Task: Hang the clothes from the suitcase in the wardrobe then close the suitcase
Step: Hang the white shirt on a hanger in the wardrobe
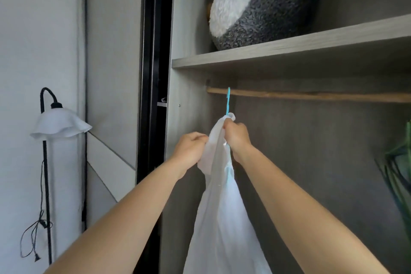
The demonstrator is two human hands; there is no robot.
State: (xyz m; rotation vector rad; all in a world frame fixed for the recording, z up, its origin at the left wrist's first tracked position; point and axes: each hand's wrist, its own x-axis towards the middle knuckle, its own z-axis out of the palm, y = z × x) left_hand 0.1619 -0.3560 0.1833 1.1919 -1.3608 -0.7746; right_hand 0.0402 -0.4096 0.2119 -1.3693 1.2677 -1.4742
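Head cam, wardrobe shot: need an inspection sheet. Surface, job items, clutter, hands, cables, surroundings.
Surface: wooden rail under the shelf, bare except for one hook near its left end.
Job's things: white garment on a blue hanger, hook over the rail; suitcase not in view.
Clutter: grey and white plush toy on the shelf; green item at the right edge, too cropped to identify.
Grippers: left hand and right hand both grip the garment's top, just below the hook.
Cables: lamp cord hangs loose by the stand, plug dangling.
Surroundings: floor lamp against the white wall, dark gap at the wardrobe's left edge.
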